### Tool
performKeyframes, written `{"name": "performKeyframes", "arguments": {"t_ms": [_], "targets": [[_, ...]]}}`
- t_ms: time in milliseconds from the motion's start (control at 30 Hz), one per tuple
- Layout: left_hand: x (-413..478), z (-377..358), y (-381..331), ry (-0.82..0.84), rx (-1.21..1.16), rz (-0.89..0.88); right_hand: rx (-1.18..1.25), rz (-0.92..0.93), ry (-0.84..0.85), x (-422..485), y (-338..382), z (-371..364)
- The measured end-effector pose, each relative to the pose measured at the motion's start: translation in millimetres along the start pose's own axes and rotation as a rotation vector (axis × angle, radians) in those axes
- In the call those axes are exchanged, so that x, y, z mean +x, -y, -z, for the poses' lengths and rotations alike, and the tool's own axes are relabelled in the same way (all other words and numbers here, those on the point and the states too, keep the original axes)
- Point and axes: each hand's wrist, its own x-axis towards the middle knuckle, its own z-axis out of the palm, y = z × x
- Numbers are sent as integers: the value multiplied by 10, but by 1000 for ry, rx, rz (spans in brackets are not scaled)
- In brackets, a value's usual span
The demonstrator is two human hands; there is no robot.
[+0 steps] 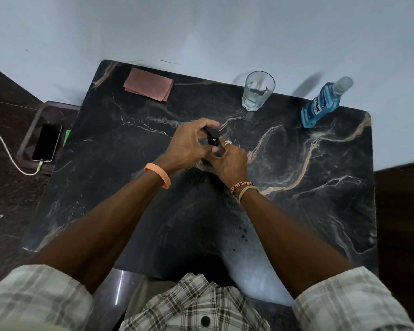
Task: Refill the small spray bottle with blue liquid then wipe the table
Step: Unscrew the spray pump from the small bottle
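Your small spray bottle [212, 139] sits near the middle of the table [296, 187], caught between both your hands; only its black, blocky spray head shows clearly, the body below being hidden by your fingers. Your left hand [189, 144] is curled closed over the black top, fingers wrapped round it from above. Your right hand [227, 161] is folded round the lower part of the bottle, fingers bent tight against it (a small silvery ring glints on one of them).

The table is a dark slab with rounded corners, glossy, veined in white and pale orange like marble. A few dark droplets [243, 235] lie on it nearer to you.

Toward the far right corner stands the mouthwash bottle [320, 106], clear plastic, flat-sided, full of blue liquid, with a pale translucent cap. Left of it is a clear tumbler [257, 91], tapered, with a little water at the bottom. At the far left corner lies a folded pinkish cloth [148, 84], flat and matte.

Off the table's left edge a phone [47, 143] rests on a lower surface, a white cable plugged in.
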Motion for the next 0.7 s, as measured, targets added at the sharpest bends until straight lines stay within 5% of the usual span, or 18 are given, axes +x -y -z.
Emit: {"name": "performKeyframes", "arguments": {"t_ms": [567,700], "targets": [[40,41,-37,89,98,-80,-12,-3,9,11,-35,5],[44,51,-88,-5,120,-74,-23,-29,36,26,-23,10]]}}
